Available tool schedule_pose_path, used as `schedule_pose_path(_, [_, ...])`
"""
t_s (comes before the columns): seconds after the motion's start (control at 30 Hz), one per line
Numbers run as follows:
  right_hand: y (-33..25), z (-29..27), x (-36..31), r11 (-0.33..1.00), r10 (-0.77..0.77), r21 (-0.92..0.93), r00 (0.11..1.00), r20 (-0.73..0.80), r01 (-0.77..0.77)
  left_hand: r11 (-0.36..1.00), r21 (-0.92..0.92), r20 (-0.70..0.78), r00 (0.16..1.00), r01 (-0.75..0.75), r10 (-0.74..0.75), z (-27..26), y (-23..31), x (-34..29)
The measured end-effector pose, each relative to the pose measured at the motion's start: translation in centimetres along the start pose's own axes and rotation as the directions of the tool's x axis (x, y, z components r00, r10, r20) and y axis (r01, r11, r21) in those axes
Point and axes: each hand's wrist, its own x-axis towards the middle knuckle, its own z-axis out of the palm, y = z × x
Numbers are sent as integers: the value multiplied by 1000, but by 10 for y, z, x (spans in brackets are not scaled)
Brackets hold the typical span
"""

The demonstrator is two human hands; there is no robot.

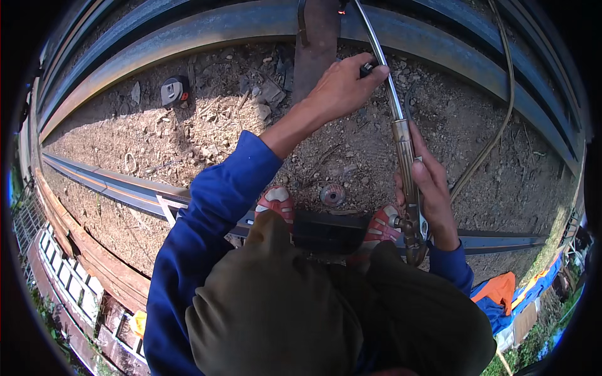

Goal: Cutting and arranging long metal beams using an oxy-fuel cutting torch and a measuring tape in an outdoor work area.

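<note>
Cutting torch [406, 160] is slanting up through the space in front of the person, right of the middle, its brass-coloured handle below and its shiny tube [382, 59] running toward the upper edge. The right hand [433, 185] is wrapping around the handle, thumb lying along the near side and fingers curling behind it. The left hand [348, 84] is reaching across from a blue sleeve [229, 175] and pinching a small black object [368, 67] between thumb and fingers, just beside the tube — whether the thumb is touching the metal, I cannot tell.

A small orange glow [342, 10] is showing at the upper edge, left of the tube, near a rusty flat plate [315, 62] that is reaching down from the long steel beams [232, 28]. A tan hose [498, 131] is curving down on the right, over the beams and the stony ground [508, 182].

A tape measure [174, 91] is lying on the ground to the left, well apart from the hands. Two red-and-white shoes [274, 199] are standing on either side of a small round disc [332, 195] — a narrower beam [106, 178] is running crosswise nearby. Orange and blue cloth [498, 293] is lying at the lower right.
</note>
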Motion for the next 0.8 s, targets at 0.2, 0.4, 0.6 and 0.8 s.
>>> schedule_pose_path(0.2, [0,3,-1,1000,-19,16,999,-27,20,1000,10,-4,1000,-10,10,-1,1,-2])
schedule_pose_path(0.4, [0,2,-1,1000,-26,4,1000,-7,26,1000,13,-3,1000,-8,9,-1,-1,-1])
schedule_pose_path(0.6, [0,1,-2,999,-44,-12,999,-24,43,999,13,-14,999,-33,34,1,-4,1])
schedule_pose_path(0.8, [-1,-1,-3,1000,-17,-6,1000,10,17,1000,7,12,1000,-6,6,0,-3,0])
